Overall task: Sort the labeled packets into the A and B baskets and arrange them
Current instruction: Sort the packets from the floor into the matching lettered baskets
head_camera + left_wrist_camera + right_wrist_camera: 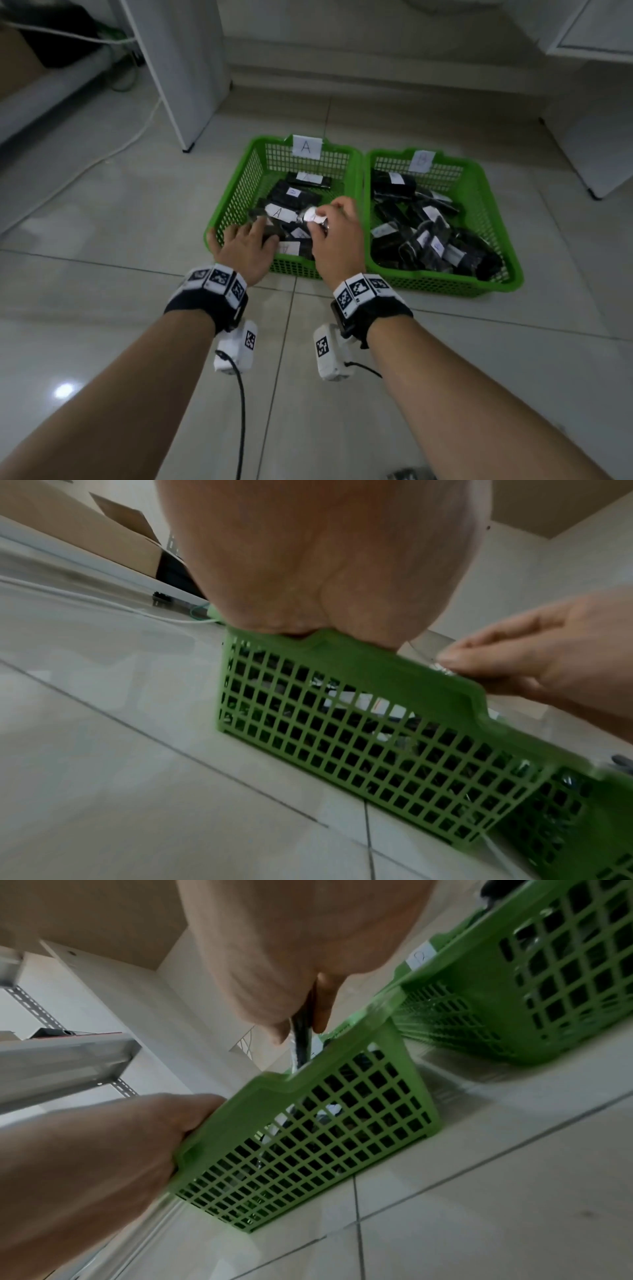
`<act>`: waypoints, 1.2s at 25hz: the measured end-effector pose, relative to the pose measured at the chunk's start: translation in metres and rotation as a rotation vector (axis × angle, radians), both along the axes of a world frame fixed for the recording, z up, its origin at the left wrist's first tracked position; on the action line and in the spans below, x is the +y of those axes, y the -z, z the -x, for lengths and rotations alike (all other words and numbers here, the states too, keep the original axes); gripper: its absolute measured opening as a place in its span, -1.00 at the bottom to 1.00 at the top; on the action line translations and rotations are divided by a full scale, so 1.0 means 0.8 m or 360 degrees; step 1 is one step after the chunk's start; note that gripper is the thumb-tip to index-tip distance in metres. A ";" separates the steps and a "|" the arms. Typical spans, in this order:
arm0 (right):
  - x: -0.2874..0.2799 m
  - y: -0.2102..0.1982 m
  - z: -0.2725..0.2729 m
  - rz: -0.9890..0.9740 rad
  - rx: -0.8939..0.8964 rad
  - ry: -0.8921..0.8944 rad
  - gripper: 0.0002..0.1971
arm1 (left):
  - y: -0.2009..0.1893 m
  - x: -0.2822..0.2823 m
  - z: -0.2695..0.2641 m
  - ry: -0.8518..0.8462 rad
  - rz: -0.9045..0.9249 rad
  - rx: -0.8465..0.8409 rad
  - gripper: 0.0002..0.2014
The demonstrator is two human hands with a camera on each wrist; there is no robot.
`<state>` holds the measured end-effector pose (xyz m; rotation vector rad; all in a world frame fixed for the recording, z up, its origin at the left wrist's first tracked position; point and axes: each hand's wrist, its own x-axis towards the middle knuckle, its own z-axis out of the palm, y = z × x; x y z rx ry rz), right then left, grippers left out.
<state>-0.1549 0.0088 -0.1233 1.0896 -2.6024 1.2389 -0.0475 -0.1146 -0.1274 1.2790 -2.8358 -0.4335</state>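
Observation:
Two green mesh baskets stand side by side on the tiled floor: basket A [247,181] on the left with a paper A tag [306,147], basket B [479,186] on the right with a B tag [422,161]. Black packets with white labels [279,212] lie in A, and a looser heap [431,240] fills B. My left hand [246,236] reaches over A's near rim [377,666], fingers laid flat on a dark packet, thumb outside the corner. Over the middle of A, my right hand [322,219] pinches a labeled packet [310,216], seen as a dark strip [303,1037] between thumb and fingers.
A white cabinet panel [185,85] stands behind and left of basket A, and a white cable [102,161] runs across the floor there. Another white unit [589,137] stands at the right. A cardboard box [85,534] and metal shelving [61,1064] lie off to the left.

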 end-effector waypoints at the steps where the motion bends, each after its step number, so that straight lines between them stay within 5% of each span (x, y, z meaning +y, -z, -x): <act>1: -0.006 0.006 -0.001 -0.0086 -0.0005 -0.0019 -0.72 | 0.006 0.000 -0.001 0.0005 -0.0008 -0.0003 -0.46; 4: -0.015 0.023 -0.010 -0.0557 0.0197 -0.0124 -0.57 | 0.009 -0.001 0.000 0.0041 -0.0012 -0.0073 -0.44; 7: -0.013 0.018 -0.010 -0.0689 0.0230 -0.0236 -0.51 | 0.009 -0.001 -0.004 0.0065 -0.0010 0.0024 -0.41; 13: 0.052 -0.001 -0.033 -0.0280 0.0248 -0.0133 -0.57 | 0.006 0.044 -0.023 0.0016 0.0168 0.0465 -0.44; 17: 0.135 0.001 -0.048 -0.0199 0.0186 0.0079 -0.63 | 0.006 0.092 -0.010 0.0304 0.0135 0.0283 -0.49; 22: 0.259 0.002 -0.058 -0.0234 0.0072 0.0487 -0.66 | -0.002 0.134 -0.004 0.0208 0.0213 0.0326 -0.49; 26: 0.357 0.006 -0.061 -0.0649 -0.0562 0.0865 -0.64 | -0.007 0.203 -0.014 0.0734 0.0223 0.0892 -0.69; 30: 0.415 0.021 -0.083 -0.0590 -0.0908 0.0872 -0.58 | 0.015 0.293 -0.012 0.1289 -0.0529 0.0547 -0.75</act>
